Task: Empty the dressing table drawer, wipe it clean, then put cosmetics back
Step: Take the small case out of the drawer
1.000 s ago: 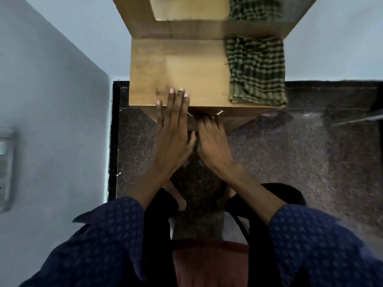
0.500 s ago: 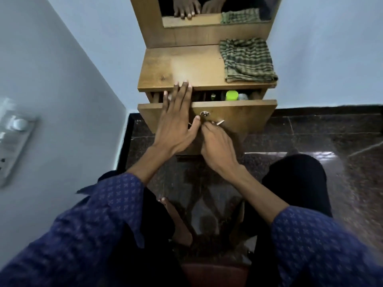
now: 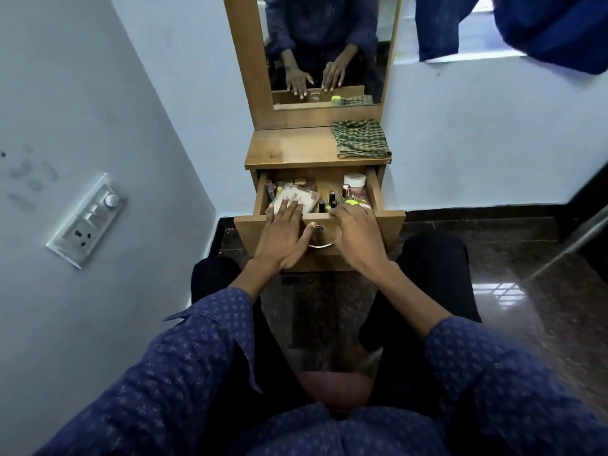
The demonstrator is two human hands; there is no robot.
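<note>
Wooden drawer (image 3: 373,192) open — left hand (image 3: 285,236) flat on a pouch (image 3: 297,199), right hand (image 3: 357,236) hiding its grip.

A folded checked cloth (image 3: 361,139) lies on the dressing table's top (image 3: 289,149)
</note>
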